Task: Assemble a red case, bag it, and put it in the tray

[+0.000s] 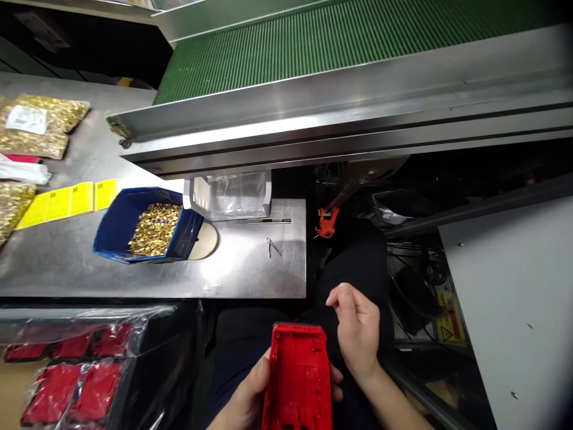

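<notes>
Gripping the red plastic housing (299,382) in the left hand (253,382), hollow side up, at 6 o'clock. Holding the right hand (356,331) curled closed, at 2 o'clock from the housing; cannot tell whether around anything small. Could drop the housing off the dark-clothed lap (358,254) through a loose grip, or lose tiny loose parts by tilting its shallow cavity.

Red open-topped plastic housing (298,382), upright lengthwise, in the left hand (255,388).
</notes>
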Motion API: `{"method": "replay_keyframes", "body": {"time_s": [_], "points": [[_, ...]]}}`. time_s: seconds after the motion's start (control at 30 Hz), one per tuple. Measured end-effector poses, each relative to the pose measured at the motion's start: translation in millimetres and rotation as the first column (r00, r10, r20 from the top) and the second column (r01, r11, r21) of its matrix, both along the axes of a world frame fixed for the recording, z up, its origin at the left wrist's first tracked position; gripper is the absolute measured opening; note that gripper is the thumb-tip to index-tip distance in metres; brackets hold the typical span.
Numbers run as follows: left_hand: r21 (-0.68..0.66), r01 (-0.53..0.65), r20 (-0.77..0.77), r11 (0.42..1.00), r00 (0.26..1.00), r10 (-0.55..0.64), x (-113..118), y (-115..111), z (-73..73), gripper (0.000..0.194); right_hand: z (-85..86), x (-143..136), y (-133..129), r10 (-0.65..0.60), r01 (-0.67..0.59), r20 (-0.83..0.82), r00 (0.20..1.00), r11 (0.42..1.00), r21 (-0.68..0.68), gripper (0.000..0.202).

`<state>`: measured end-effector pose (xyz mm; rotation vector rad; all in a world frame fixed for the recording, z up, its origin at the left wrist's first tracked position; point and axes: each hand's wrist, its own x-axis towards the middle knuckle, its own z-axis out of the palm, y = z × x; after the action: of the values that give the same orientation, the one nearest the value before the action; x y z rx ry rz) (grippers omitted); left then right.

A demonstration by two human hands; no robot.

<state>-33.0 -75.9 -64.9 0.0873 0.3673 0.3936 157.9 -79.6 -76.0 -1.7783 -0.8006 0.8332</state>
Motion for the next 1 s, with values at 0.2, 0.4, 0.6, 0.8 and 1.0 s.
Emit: {"method": "replay_keyframes", "body": {"time_s": [0.2,0.4,0.6,0.8,1.0], "points": [[-0.008,-0.098,-0.057,0.995,0.994,0.097,-17.0,0.1,-3.2,0.079,-26.1,15.4,24.1,0.190,-0.158,0.191,0.963,0.973,-0.171,0.032],[-0.024,-0.144,-0.074,0.989,0.987,0.142,-31.1,-3.4,-5.2,0.076,-33.6,-6.4,72.7,0.428,-0.339,0.286,0.857,0.887,-0.313,0.040],[0.011,-0.187,-0.079,0.982,0.979,0.188,-39.3,-9.0,-4.3,0.074,-39.1,-40.2,128.0,0.542,-0.364,0.452,0.708,0.829,-0.424,0.026],[0.054,-0.174,-0.100,0.983,0.979,0.179,-42.0,-14.1,-7.6,0.077,-48.3,-47.9,136.0,0.591,-0.395,0.407,0.697,0.789,-0.470,0.010],[0.031,-0.151,-0.156,0.988,0.976,0.154,-37.7,-14.4,-10.3,0.101,-26.4,-11.7,100.5,0.562,-0.470,0.187,0.806,0.799,-0.375,0.016]]}}
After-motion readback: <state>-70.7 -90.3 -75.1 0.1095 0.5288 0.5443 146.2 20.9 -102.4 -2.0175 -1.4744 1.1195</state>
